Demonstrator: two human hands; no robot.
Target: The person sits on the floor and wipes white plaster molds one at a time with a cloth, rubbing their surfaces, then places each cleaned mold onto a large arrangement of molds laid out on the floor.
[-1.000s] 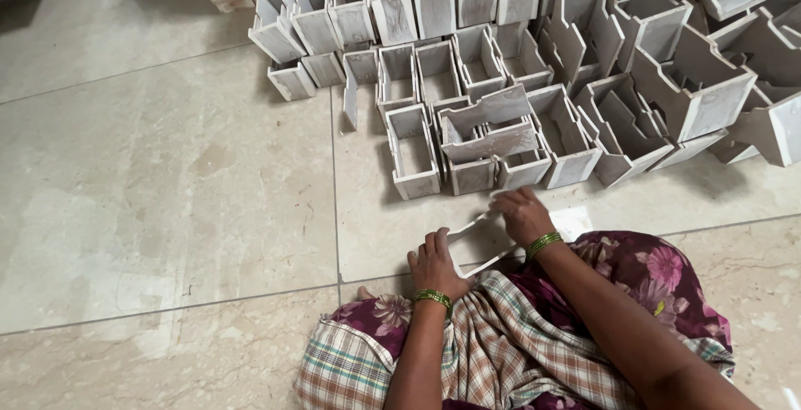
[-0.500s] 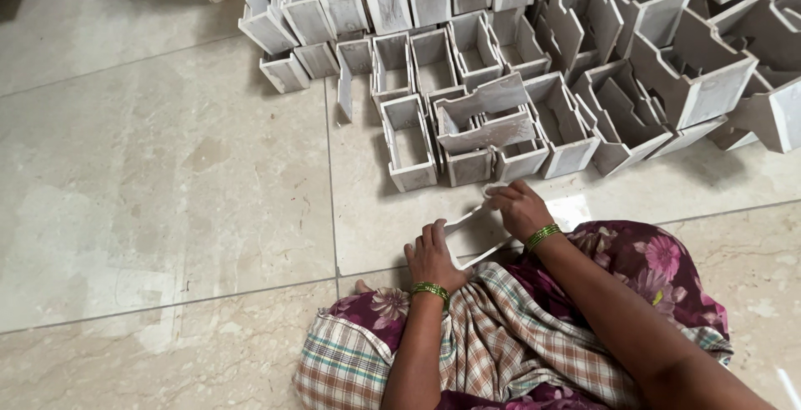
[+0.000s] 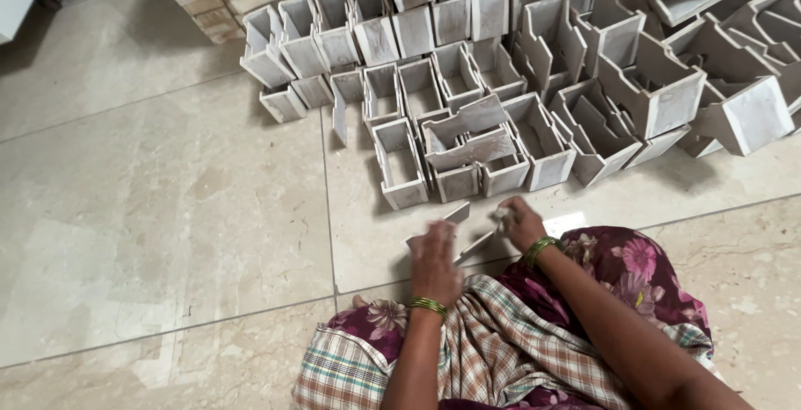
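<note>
Cardboard is what you have between your hands: a flat, pale grey folded piece [image 3: 457,228] lying on the tile floor [image 3: 167,210] at the lower centre of the frame, just in front of your lap. It looks light and thin, stiff along its creases but easy to bend or crush across a panel, so I would judge it best held at the folded edges and corners, not pinched mid-panel. Its surface seems matte, so slipping is unlikely; denting or tearing a flap is the likelier fault.

Your left hand [image 3: 435,261] sits over the near side of the piece, palm down, wrist straight, forearm coming up from the bottom edge of the frame. Its fingers are spread and slightly blurred; they seem to press on the piece, but you cannot tell from this view whether they actually grip it.

Your right hand [image 3: 519,222] is a little higher and to the right, wrist bent inward with a green bangle [image 3: 540,249] on it. Its fingers are curled loosely around a small pale scrap or flap at the right end of the piece; whether that is part of the same piece is hard to tell.

Just above, across the upper half of the frame, finished open boxes [image 3: 467,139] stand packed together, the nearest ones close to your fingertips.
</note>
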